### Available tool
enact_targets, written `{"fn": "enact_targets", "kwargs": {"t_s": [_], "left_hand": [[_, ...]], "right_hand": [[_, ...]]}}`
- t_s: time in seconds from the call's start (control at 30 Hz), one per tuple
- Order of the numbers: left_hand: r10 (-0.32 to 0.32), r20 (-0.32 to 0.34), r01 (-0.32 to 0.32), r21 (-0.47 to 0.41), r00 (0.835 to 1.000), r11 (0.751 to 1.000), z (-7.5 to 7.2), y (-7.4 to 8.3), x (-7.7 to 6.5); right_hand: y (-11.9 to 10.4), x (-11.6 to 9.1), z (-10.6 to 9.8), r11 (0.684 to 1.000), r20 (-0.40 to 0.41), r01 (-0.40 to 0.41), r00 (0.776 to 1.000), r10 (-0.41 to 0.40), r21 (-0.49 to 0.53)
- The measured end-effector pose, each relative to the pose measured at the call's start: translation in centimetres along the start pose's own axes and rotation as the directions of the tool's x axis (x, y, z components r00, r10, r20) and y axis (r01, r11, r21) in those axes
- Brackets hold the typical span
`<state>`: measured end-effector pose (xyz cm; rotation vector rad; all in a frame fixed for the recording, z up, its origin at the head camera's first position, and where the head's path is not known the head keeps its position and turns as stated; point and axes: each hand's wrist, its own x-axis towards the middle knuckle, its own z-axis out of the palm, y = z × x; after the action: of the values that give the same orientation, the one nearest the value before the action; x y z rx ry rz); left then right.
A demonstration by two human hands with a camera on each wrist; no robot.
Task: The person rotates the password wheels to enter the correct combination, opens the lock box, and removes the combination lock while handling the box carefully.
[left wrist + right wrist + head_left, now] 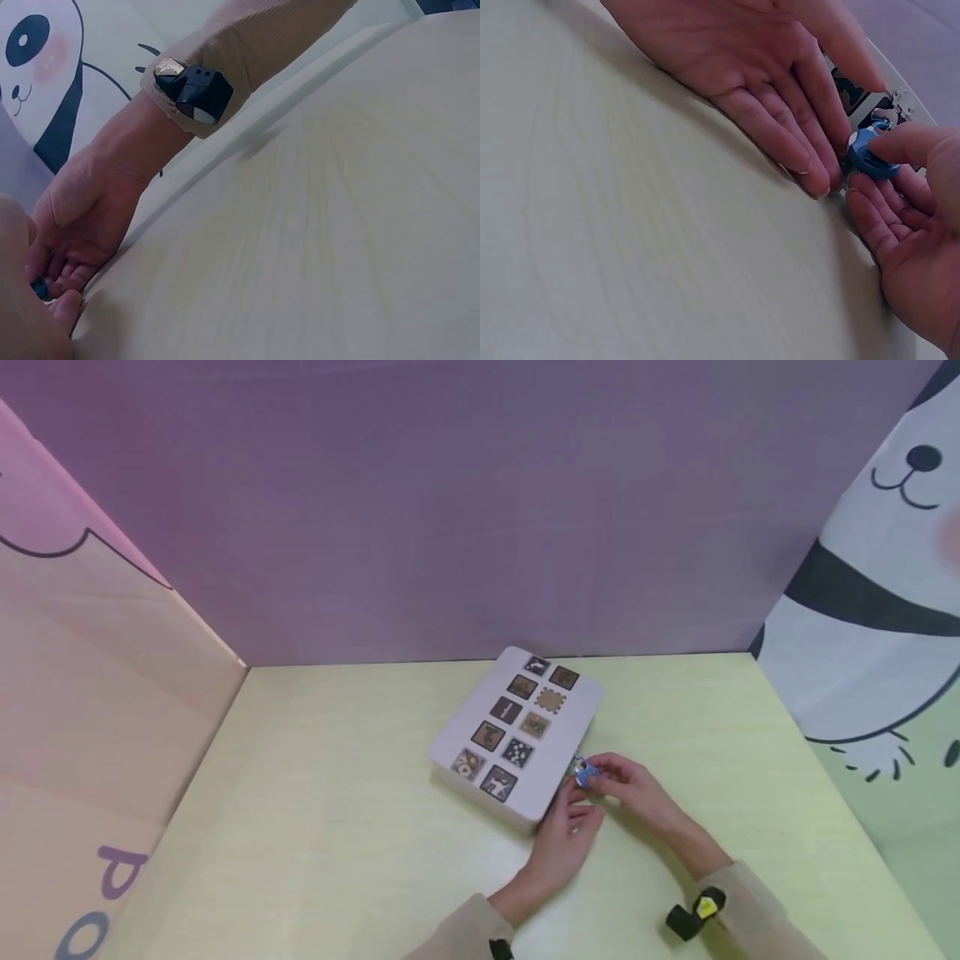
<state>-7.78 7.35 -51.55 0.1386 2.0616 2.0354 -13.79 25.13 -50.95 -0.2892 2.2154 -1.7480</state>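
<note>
A white box [558, 731] with small square pictures on its lid lies slanted near the table's back edge. Beside its right side, my right hand [633, 793] pinches a small blue trinket [583, 770] between thumb and fingers. In the right wrist view the blue trinket [871, 154] has white patches, and a small metal piece shows just above it. My left hand [558, 843] lies along the box's near right corner, its fingers mostly straight and their tips close to the trinket. Whether those tips touch it, I cannot tell. The left wrist view shows the right hand [86, 214] palm side, the trinket mostly hidden.
The pale wooden table [322, 793] meets a purple backdrop [465, 510] behind the box. Printed panels stand left and right, the right one with a panda [885, 602]. A black wrist camera [693, 914] sits on the right sleeve.
</note>
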Motion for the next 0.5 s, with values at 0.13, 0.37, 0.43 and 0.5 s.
{"fn": "enact_targets", "kwargs": {"t_s": [0.13, 0.37, 0.43, 0.5], "left_hand": [[0.01, 0.009, -0.01, 0.023, 1.0, 1.0, -0.07, -0.04, 0.07], [0.048, 0.02, -0.049, 0.072, 0.999, 0.996, -0.21, -0.35, 0.08], [0.048, 0.029, -0.05, 0.079, 0.998, 0.996, -0.26, -0.45, 0.0], [0.038, 0.04, -0.042, 0.081, 0.998, 0.996, -0.29, -0.51, -0.08]], "right_hand": [[-0.01, 0.09, 0.03, 0.999, -0.008, -0.032, 0.999, 0.031, -0.005], [-0.39, 0.11, 0.08, 0.997, 0.001, -0.03, 1.0, 0.031, -0.066], [-0.43, 0.12, 0.07, 0.996, 0.009, -0.023, 1.0, 0.024, -0.082], [-0.4, 0.16, 0.06, 0.995, 0.014, -0.019, 1.0, 0.02, -0.096]]}}
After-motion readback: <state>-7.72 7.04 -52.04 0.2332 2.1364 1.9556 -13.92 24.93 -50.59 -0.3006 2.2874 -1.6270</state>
